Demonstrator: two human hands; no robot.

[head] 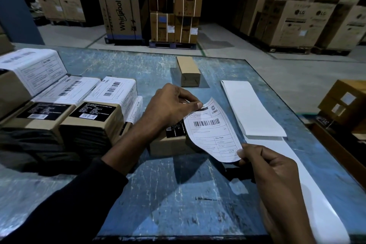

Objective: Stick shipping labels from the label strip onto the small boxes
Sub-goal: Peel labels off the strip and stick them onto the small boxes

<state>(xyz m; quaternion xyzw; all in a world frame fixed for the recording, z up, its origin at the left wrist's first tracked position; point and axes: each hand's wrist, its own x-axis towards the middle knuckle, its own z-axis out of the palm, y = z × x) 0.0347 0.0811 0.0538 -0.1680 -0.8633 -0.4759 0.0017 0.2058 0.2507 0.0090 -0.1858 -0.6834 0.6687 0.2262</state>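
two hands [172,105] [271,172] pinching opposite ends of one label [212,130] above a small box [168,144]

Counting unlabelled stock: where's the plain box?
Head view: the plain box stands alone at the table's far edge, centre, beyond the held label.

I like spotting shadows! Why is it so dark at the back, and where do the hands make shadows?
Head view: the far aisle is unlit; light falls on the blue table, where shadows lie beneath the label and the right hand; edges bend from the wide lens.
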